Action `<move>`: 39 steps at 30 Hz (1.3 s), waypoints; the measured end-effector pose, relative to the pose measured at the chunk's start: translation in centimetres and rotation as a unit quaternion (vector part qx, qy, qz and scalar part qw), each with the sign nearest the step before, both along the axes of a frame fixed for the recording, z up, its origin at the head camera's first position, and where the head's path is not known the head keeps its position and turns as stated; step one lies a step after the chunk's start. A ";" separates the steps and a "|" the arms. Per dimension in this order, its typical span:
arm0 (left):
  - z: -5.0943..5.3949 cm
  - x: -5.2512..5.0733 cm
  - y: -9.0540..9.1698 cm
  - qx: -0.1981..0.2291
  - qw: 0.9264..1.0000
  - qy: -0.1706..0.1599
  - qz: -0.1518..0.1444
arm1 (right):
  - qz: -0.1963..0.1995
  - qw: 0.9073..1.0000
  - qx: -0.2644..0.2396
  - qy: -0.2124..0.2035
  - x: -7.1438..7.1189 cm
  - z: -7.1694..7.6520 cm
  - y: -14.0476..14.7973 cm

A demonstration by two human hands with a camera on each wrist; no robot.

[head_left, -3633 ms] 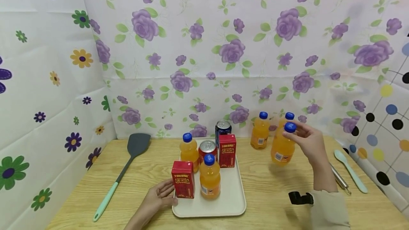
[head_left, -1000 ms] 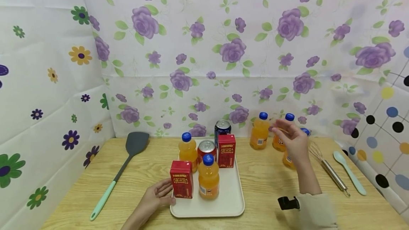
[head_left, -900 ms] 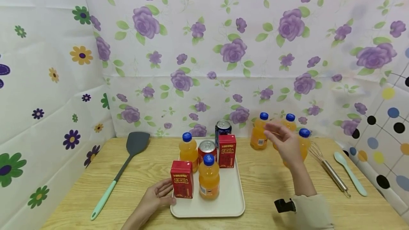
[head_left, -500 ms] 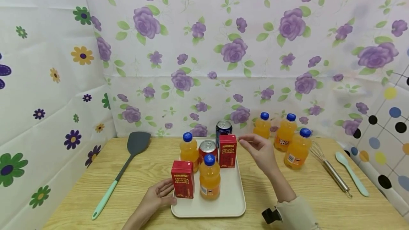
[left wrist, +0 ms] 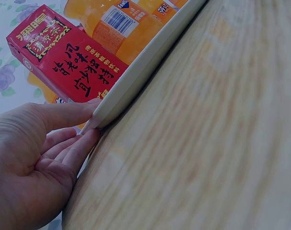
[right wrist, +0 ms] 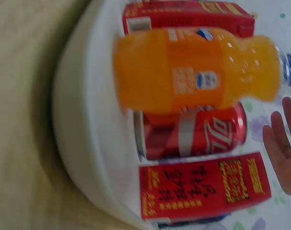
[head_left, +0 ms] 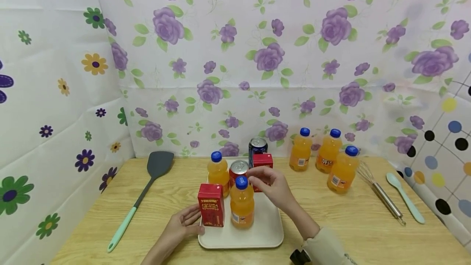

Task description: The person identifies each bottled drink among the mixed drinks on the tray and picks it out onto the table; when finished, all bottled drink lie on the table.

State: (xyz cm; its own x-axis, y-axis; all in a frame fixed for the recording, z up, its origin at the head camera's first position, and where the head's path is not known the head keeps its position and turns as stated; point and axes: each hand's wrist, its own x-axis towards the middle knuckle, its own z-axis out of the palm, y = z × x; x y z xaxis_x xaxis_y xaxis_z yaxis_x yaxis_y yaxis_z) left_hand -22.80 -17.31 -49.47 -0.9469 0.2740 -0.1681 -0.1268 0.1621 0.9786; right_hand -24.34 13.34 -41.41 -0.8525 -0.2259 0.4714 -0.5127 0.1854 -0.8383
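A cream tray (head_left: 241, 240) carries two orange juice bottles with blue caps, a red can (head_left: 239, 168), a dark blue can (head_left: 257, 145) and two red drink cartons. At its front left corner my left hand (head_left: 181, 225) pinches the rim, thumb above and fingers below, as the left wrist view shows, beside the front carton (head_left: 211, 207). My right hand (head_left: 274, 186) is over the tray by the cap of the front juice bottle (head_left: 242, 209), partly covering the back carton (head_left: 263, 160). In the right wrist view its fingers (right wrist: 280, 134) are extended and apart from the bottle (right wrist: 193, 69).
Several more juice bottles (head_left: 301, 150) stand at the back right of the wooden table. A whisk (head_left: 382, 195) and a pale green spoon (head_left: 406, 199) lie on the far right. A spatula (head_left: 145, 189) lies on the left. Floral cloth hangs behind.
My right hand earlier held a juice bottle, which now stands on the table at the right. The empty hand has moved left over the tray. The left hand has stayed at the tray's corner.
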 end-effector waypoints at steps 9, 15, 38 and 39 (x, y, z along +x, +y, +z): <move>-0.2 -0.2 0.1 0.008 1.000 0.002 -0.011 | 0.104 0.992 -0.031 -0.067 -0.1 -0.9 -1.4; -0.2 -0.1 0.1 0.007 1.000 0.000 -0.013 | 0.100 0.992 0.001 -0.082 0.1 -1.7 -2.1; -0.1 0.1 0.0 0.005 1.000 0.007 -0.002 | 0.060 0.994 0.000 -0.095 0.3 -1.0 -2.6; -0.1 0.1 0.0 0.005 1.000 0.007 -0.002 | 0.054 0.994 -0.001 -0.100 0.3 -1.0 -2.6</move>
